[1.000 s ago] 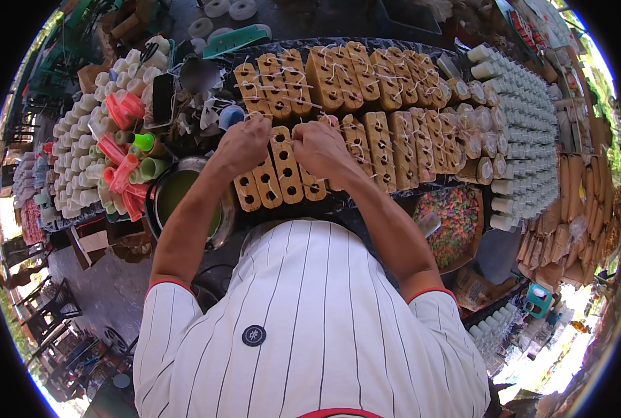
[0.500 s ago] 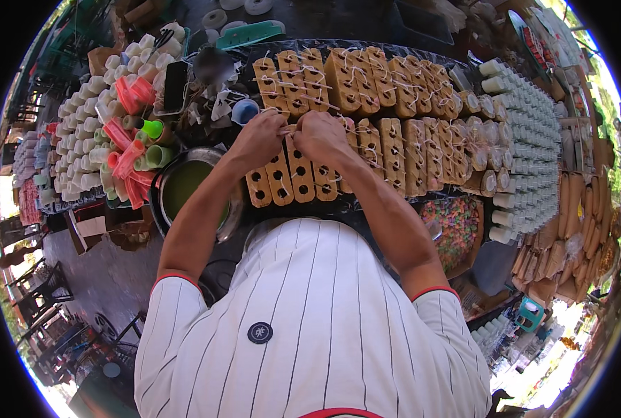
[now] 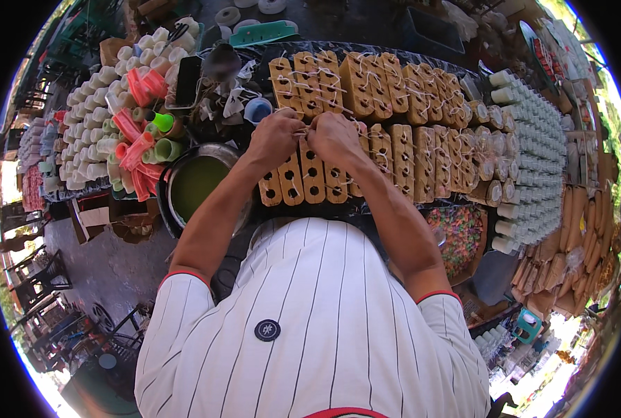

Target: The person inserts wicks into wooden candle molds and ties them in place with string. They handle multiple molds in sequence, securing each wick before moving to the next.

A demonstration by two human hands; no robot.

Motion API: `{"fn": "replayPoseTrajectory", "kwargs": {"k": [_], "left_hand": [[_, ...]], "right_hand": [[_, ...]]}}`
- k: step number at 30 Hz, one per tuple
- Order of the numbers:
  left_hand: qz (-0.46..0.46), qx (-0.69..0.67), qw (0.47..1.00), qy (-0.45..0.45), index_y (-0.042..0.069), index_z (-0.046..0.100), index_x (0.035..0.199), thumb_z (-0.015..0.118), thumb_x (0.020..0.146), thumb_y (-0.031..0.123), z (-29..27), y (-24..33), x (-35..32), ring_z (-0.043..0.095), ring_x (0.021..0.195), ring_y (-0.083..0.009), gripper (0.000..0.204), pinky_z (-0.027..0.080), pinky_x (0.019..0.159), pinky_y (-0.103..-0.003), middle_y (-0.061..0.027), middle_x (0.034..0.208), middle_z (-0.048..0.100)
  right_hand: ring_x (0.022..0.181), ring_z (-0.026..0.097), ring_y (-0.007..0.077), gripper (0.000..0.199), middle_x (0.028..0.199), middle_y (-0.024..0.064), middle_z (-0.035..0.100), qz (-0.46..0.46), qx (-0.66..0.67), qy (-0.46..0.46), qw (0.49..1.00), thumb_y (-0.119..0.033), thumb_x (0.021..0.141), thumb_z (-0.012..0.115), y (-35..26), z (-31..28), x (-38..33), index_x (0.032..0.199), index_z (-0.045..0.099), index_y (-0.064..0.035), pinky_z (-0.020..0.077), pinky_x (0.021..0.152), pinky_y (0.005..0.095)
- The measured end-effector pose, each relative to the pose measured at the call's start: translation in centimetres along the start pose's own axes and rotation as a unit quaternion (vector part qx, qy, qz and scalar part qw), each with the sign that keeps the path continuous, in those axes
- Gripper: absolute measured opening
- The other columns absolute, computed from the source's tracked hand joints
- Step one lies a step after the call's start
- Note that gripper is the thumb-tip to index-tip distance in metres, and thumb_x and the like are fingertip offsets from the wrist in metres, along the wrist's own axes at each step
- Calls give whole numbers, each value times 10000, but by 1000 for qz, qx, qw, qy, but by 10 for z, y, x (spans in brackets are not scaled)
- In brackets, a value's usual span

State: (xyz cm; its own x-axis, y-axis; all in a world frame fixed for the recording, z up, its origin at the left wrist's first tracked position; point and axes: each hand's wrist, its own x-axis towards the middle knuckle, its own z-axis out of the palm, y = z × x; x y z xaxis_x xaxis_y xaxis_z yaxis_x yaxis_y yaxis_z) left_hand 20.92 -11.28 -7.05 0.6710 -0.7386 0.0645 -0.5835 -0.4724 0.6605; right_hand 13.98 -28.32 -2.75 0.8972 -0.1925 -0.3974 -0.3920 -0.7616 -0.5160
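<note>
Beneath the left grip [image 3: 276,139] and right grip [image 3: 335,139] stretches a dark-covered bench [image 3: 280,51]. Directly on it stand tan holed blocks: a near row [image 3: 312,174] under and right of both grips, a far row [image 3: 307,83] beyond them. Well to their right, white cylinders [image 3: 503,95] stand in close ranks.

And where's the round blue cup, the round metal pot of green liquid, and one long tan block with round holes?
Round blue cup [image 3: 258,110]: head view, near its middle.
Round metal pot [image 3: 208,149]: head view, its far rim.
Long tan block [image 3: 313,182]: head view, its holed face, between two holes.
</note>
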Motion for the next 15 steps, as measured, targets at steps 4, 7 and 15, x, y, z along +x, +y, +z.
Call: {"fn": "replayPoseTrajectory", "kwargs": {"k": [4,7,15], "left_hand": [[25,12,999,23,19,761,944,704,860,32,2,2,5,688,922,-404,103,555,809,-477,-145,1018,692],[41,82,996,-13,14,697,949,670,881,15,2,8,5,684,912,-424,73,551,789,-502,-162,1012,670],[40,31,998,-32,-8,622,964,638,896,0,-7,6,7,641,981,-453,70,511,832,-517,-199,997,644]], "right_hand": [[1151,695,386,283,1113,229,765,23,4,32,999,-242,889,666,4,-3,-1,1019,816,-40,515,1042,453],[1127,707,385,278,1083,233,769,5,1,62,998,-236,890,660,17,-4,-1,1003,818,-38,520,1035,455],[1117,726,377,293,1100,246,769,2,17,18,1000,-166,833,642,11,-6,-12,998,800,18,544,996,467]]}}
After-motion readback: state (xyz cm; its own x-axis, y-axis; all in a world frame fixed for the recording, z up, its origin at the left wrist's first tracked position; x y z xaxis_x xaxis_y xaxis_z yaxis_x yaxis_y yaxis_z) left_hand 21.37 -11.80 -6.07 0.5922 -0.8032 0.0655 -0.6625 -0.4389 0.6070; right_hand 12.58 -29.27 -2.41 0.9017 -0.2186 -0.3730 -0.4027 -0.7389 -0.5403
